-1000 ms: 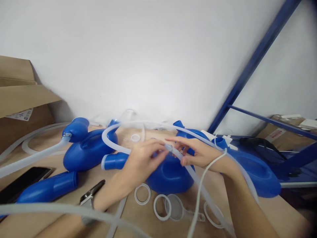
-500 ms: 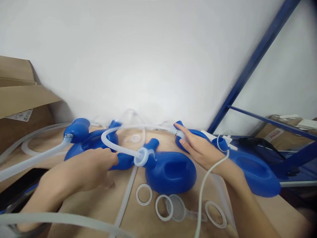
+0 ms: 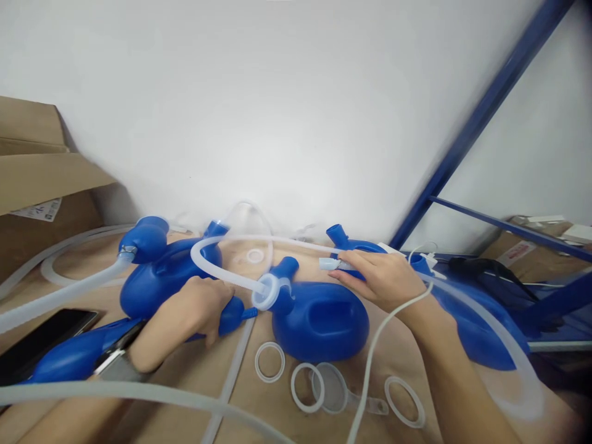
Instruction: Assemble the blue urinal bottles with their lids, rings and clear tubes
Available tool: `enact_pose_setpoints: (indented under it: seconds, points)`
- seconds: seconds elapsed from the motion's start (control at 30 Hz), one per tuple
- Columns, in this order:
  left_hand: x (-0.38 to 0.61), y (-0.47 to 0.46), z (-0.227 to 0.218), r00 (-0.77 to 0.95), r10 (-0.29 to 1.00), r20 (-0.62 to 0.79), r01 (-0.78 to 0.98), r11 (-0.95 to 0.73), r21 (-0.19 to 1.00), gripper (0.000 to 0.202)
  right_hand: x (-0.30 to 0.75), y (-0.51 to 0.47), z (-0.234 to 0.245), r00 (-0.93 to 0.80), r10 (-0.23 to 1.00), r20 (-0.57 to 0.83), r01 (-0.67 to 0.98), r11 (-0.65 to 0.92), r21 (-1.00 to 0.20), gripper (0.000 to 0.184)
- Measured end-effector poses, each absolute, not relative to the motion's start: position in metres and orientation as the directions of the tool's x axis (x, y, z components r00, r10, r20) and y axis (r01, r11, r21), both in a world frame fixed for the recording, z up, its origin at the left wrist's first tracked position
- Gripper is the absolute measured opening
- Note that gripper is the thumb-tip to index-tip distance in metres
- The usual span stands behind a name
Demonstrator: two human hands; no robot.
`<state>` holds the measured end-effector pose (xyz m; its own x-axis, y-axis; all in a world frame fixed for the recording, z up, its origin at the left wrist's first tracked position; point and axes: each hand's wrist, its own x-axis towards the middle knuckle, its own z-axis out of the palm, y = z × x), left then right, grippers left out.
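My left hand (image 3: 198,305) is closed round a blue plastic part (image 3: 235,312) lying on the wooden table, left of a round blue vessel (image 3: 319,324). A clear hose (image 3: 208,271) loops from behind into a white collar (image 3: 267,291) on that vessel's neck. My right hand (image 3: 382,277) pinches the end of another clear hose (image 3: 329,264) just above the vessel; the hose trails off to the right over my forearm. A thin white cable (image 3: 370,357) hangs across my right wrist.
Three clear rings (image 3: 269,362) and a clear funnel (image 3: 329,387) lie on the table in front. More blue vessels (image 3: 157,271) sit left and right. A black phone (image 3: 41,339), a cardboard box (image 3: 37,179) and a blue shelf frame (image 3: 481,117) surround the work spot.
My left hand moved left and down from the hose to the blue part. My right hand let go, reached to the far vessel, then closed on a hose end.
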<state>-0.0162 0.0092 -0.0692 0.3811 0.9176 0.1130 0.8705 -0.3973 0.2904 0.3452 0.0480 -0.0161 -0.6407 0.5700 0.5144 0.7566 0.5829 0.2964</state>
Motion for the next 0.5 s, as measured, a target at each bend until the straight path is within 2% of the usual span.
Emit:
enact_pose_setpoints:
  seconds: [0.07,0.13,0.23,0.3,0.33,0.43,0.5]
  points:
    - [-0.022,-0.011,-0.05,0.368,0.93,0.002,0.902,-0.358,0.241,0.03,0.346,0.048,-0.014,-0.643,0.551,0.532,0.751,0.592,0.294,0.05]
    - [-0.028,-0.029,-0.029,0.379,0.924,-0.041,0.903,-0.36,0.234,0.034,0.346,0.047,-0.012,-0.656,0.529,0.539,0.734,0.615,0.29,0.047]
    - [-0.038,-0.045,-0.003,0.395,0.9,0.182,0.885,-0.426,0.186,0.064,0.343,0.043,-0.01,-0.684,0.472,0.556,0.692,0.661,0.289,0.041]
    - [-0.042,-0.046,0.01,0.392,0.876,0.281,0.854,-0.46,0.242,0.076,0.341,0.039,-0.008,-0.686,0.437,0.582,0.679,0.672,0.297,0.039]
    - [-0.043,-0.044,0.016,0.394,0.864,0.315,0.833,-0.48,0.276,0.071,0.341,0.038,-0.007,-0.69,0.419,0.59,0.67,0.678,0.302,0.038]
    - [-0.039,-0.033,0.026,0.441,0.802,0.402,0.754,-0.574,0.32,0.033,0.336,0.034,-0.008,-0.716,0.381,0.585,0.631,0.712,0.308,0.038]
    - [-0.033,-0.022,0.022,0.487,0.761,0.43,0.709,-0.631,0.314,0.028,0.328,0.033,-0.012,-0.72,0.409,0.561,0.623,0.737,0.263,0.038]
